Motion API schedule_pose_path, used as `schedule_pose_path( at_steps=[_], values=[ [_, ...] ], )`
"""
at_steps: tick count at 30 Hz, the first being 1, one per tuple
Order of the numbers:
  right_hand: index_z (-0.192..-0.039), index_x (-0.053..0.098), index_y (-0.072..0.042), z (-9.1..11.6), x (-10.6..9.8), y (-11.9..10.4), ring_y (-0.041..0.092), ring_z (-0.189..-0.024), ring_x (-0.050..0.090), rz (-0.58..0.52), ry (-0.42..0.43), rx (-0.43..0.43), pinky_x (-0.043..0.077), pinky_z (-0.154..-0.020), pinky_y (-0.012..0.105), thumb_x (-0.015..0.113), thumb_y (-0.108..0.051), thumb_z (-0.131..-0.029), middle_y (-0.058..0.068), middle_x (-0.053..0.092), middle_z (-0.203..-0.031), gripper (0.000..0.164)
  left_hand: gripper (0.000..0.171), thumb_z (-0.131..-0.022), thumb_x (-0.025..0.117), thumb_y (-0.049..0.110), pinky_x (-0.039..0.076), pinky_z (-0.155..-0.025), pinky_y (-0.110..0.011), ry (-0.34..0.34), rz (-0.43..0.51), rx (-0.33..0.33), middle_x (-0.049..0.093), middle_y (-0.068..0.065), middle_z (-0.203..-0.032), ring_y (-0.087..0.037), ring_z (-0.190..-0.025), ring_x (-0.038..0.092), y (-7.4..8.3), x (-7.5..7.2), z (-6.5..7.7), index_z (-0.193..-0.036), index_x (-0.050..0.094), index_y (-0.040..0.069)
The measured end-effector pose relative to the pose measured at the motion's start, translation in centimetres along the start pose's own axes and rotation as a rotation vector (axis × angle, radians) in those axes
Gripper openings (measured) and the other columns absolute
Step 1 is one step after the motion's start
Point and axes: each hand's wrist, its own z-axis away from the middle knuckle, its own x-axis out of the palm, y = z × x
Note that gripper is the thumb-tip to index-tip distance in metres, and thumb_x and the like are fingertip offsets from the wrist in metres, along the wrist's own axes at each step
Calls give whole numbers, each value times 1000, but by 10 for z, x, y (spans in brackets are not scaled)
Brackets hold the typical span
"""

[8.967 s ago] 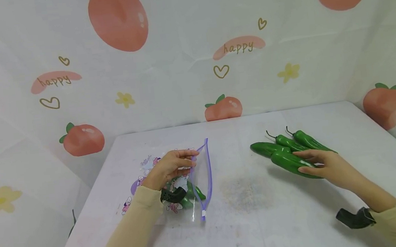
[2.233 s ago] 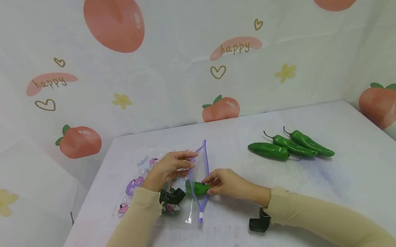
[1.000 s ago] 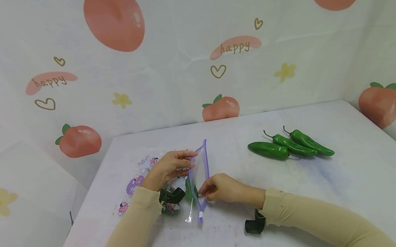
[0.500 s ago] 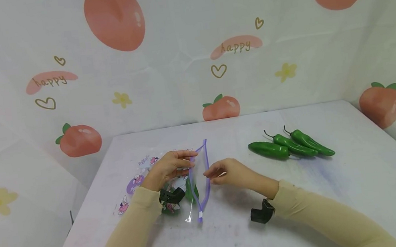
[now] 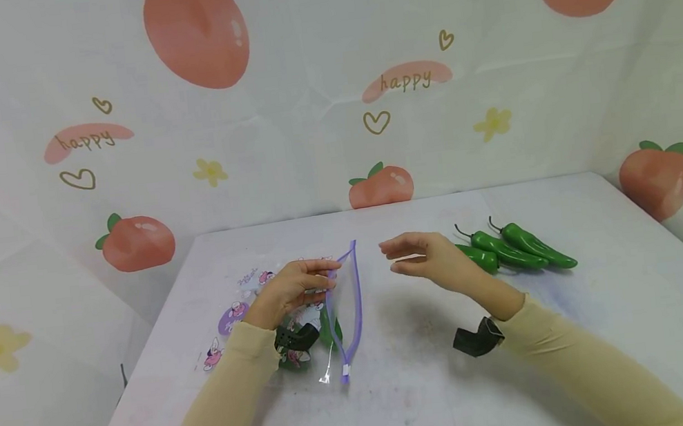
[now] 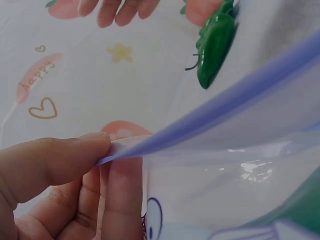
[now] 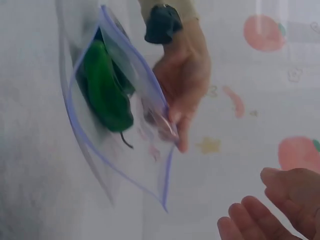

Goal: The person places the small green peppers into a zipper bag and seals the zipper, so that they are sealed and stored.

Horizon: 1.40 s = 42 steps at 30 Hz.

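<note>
My left hand [image 5: 292,287] pinches the upper edge of a clear zip bag [image 5: 345,296] between thumb and fingers, holding its mouth apart. The bag has a purple zip strip, a white slider and cartoon prints. Inside it lies a green pepper [image 7: 107,90] with a thin stem, more green showing behind it. My right hand [image 5: 430,259] hovers above the table, to the right of the bag's mouth. Its fingers are relaxed and hold nothing. Farther right, several green peppers [image 5: 508,251] lie side by side; the right hand partly covers the leftmost one in the head view.
The white table [image 5: 410,386] has a greyish smudge near its middle. Behind it hangs a white cloth [image 5: 296,134] printed with peaches, hearts and flowers. Black cameras sit on both wrists.
The right hand put a green pepper into the bag and let it go. It then drew back up and to the right, toward the other peppers. The left hand kept its hold.
</note>
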Motion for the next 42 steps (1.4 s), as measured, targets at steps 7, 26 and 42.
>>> schedule_pose_path(
  at_steps=[7, 26, 42],
  values=[
    [-137, 53, -6, 6, -29, 9, 32, -125, 55, 30, 106, -49, 53, -87, 23, 69, -11, -89, 15, 55, -138, 50, 45, -89, 64, -1, 51, -64, -22, -5, 7, 2, 60, 1, -94, -10, -69, 53, 1, -1, 0, -133, 54, -4],
    [-150, 35, -10, 27, -81, 56, 38, -138, 36, 188, 153, 67, 29, -112, 50, 71, -23, -89, 17, 38, -151, 72, 45, -90, 63, -1, 52, -66, -21, -15, 14, -3, 58, 2, -95, -8, -73, 55, 2, -1, 2, -134, 53, -5],
    [-147, 37, 1, 40, -97, 81, 47, -135, 36, 334, 41, 136, 32, -107, 57, 75, -21, -85, 28, 37, -148, 76, 46, -89, 64, 0, 51, -65, -21, -23, 13, 12, 59, 1, -99, -9, -74, 54, 1, -2, 3, -134, 53, -5]
  ],
)
